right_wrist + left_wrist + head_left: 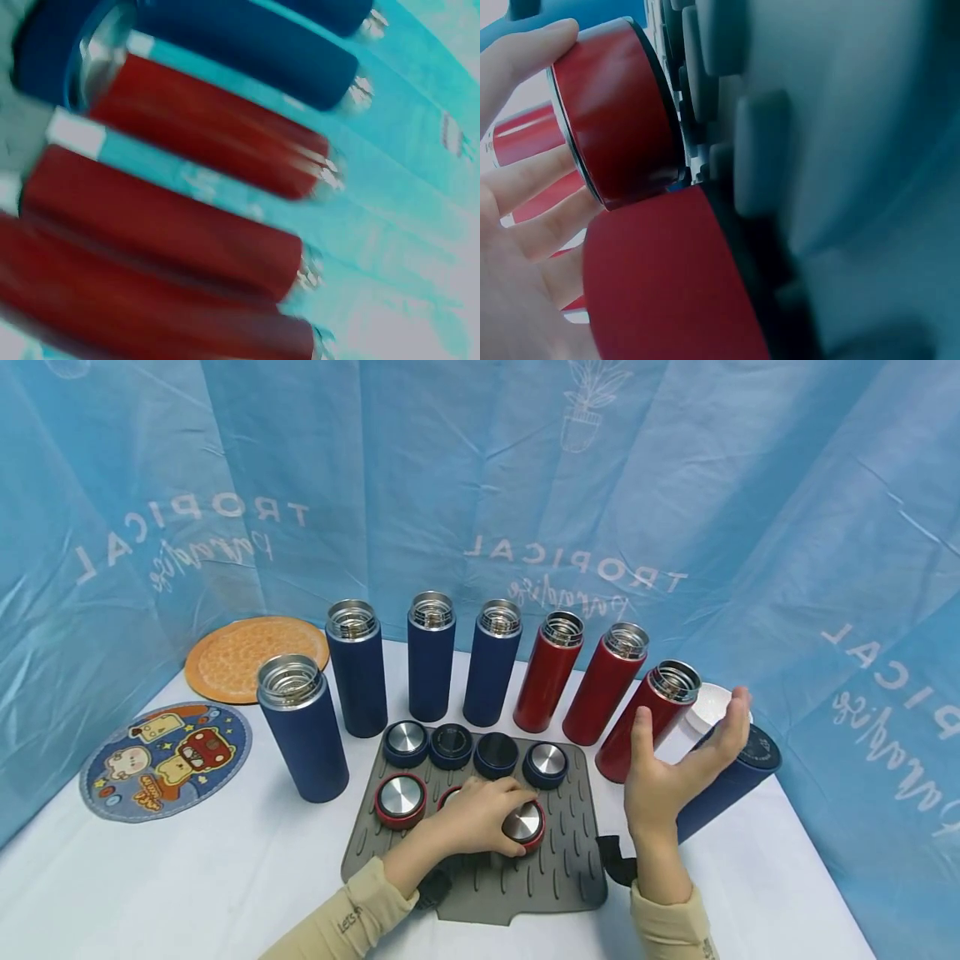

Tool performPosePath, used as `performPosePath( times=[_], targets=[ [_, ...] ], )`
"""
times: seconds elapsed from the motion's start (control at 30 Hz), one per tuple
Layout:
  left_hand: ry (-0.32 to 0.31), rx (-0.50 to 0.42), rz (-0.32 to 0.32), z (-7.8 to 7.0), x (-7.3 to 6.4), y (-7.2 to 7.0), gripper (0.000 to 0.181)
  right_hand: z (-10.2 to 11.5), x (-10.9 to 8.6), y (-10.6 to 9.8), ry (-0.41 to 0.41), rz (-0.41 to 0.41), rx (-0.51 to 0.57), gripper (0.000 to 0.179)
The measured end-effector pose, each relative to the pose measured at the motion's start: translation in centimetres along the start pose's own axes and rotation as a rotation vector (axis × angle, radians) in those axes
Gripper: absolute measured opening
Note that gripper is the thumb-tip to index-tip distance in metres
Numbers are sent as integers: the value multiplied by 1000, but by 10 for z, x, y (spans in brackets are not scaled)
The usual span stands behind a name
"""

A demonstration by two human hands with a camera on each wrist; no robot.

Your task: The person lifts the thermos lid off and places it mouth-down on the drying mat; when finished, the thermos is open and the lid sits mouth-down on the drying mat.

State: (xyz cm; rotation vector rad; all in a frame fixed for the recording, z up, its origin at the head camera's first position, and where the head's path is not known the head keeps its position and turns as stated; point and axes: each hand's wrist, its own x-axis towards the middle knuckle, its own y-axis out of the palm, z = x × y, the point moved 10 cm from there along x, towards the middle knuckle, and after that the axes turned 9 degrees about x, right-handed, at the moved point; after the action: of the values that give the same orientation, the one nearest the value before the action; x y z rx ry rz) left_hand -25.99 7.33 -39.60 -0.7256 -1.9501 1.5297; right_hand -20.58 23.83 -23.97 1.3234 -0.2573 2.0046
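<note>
On the grey ribbed mat, my left hand grips the rightmost red lid with its thumb and fingers at the sides. The left wrist view shows the thumb on the edge of this lid, with another red lid close by. A middle red lid is mostly hidden under the hand in the head view, and a third red lid sits to the left. My right hand is raised with spread fingers, holding nothing, beside the nearest red flask.
Several blue lids line the mat's back edge. Behind stand lidless blue flasks and red flasks. A capped blue flask and a white round object are at right. Round orange and cartoon mats lie left.
</note>
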Motion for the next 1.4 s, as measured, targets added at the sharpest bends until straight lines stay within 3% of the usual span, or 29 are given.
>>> performPosePath(
  times=[0.1, 0.27, 0.33, 0.47, 0.6, 0.63, 0.7, 0.9, 1.0, 1.07, 1.23, 1.4],
  targets=[
    [-5, 6, 5, 1, 2, 2, 64, 0, 16, -7, 16, 74, -5, 70],
    [-16, 13, 32, 2, 3, 5, 65, -7, 41, -17, 38, 297, -69, 62],
    [-23, 13, 45, 3, 3, 6, 66, -15, 48, -23, 99, 377, -128, 58],
    [-22, 7, 48, 4, 3, 7, 66, -42, 54, -39, 321, 532, -273, 67],
    [-15, 4, 48, 4, 4, 7, 66, -68, 50, -52, 470, 676, -278, 75],
    [-13, 3, 49, 4, 4, 8, 66, -73, 48, -55, 480, 702, -246, 77],
    [-12, -2, 54, 4, 4, 9, 66, -82, 45, -58, 516, 723, -77, 80],
    [-4, -7, 68, 3, 4, 12, 65, -106, 24, -60, 704, 789, 679, 95],
    [2, 6, 67, 3, 4, 12, 65, -114, 6, -60, 780, 891, 847, 101],
    [3, 17, 64, 2, 4, 12, 65, -121, -7, -60, 795, 979, 799, 98],
    [-4, 24, 65, 3, 5, 13, 66, -139, -35, -57, 828, 1152, 527, 86],
    [7, -14, 58, 3, 4, 11, 71, -147, -43, -56, 817, 1162, 439, 77]
  ],
)
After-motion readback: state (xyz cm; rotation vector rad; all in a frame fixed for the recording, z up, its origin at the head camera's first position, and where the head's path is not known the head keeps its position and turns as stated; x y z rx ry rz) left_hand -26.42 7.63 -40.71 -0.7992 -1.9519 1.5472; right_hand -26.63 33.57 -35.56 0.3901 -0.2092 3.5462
